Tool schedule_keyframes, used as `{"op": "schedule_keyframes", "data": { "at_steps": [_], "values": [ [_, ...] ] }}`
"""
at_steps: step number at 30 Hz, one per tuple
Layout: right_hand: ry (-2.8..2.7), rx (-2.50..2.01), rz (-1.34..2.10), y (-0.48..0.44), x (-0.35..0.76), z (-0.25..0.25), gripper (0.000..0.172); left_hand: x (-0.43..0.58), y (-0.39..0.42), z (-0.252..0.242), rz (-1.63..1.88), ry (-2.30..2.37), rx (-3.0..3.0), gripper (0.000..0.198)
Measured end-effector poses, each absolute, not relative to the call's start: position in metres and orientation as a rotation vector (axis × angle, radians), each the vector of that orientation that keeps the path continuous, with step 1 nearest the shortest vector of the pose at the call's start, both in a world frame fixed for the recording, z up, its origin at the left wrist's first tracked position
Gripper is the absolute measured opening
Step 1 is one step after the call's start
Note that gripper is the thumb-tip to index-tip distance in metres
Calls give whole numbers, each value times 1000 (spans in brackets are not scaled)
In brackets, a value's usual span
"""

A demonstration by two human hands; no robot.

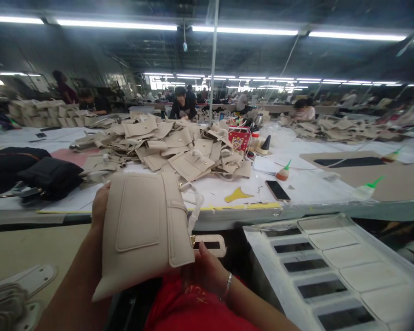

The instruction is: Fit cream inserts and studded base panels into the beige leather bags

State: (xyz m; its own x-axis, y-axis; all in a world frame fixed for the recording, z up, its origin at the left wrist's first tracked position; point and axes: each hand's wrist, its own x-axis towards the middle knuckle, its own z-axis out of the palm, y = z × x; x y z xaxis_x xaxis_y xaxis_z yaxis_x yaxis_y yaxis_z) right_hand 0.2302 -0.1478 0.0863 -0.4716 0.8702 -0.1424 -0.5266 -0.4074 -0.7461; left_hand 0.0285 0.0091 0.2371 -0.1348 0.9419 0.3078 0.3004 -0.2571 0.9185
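A beige bag body [138, 216] with a stitched pocket panel and a strap loop hangs in front of me, slightly tilted. My left hand [100, 204] is closed on its left edge, the fingers mostly hidden behind it. At the lower right edge, my right hand [209, 269] has its thumb against a rounded beige tab [219, 245] with a dark strip down its middle. A small gold-coloured fitting [192, 240] sits where that tab meets the bag. From the bag's upper right side curves a handle [197, 207] in whitish wrapping.
A heap of beige bag pieces [179, 142] covers the table's middle. Black bags [50, 177] lie left. A phone [278, 190], a yellow piece [238, 195] and green-tipped bottles [283, 174] are nearby. Beige panels [360, 257] lie lower right, strap pieces [34, 280] lower left. People sit opposite.
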Motion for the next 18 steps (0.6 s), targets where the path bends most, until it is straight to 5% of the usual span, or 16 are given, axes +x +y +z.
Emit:
{"op": "schedule_keyframes", "data": {
  "at_steps": [3, 12, 18],
  "values": [
    [-1122, -677, 1914, -162, 237, 99, 67, 38, -3, 244, 1419, 1447, 1456, 18],
    [-1107, -1100, 716, -137, 270, 131, 50, 77, -22, 246, 1542, 1495, 1773, 32],
    [-878, -1180, 812, -122, 321, 180, 41, 79, -26, 251, 1372, 1275, 2258, 36]
  ]
}}
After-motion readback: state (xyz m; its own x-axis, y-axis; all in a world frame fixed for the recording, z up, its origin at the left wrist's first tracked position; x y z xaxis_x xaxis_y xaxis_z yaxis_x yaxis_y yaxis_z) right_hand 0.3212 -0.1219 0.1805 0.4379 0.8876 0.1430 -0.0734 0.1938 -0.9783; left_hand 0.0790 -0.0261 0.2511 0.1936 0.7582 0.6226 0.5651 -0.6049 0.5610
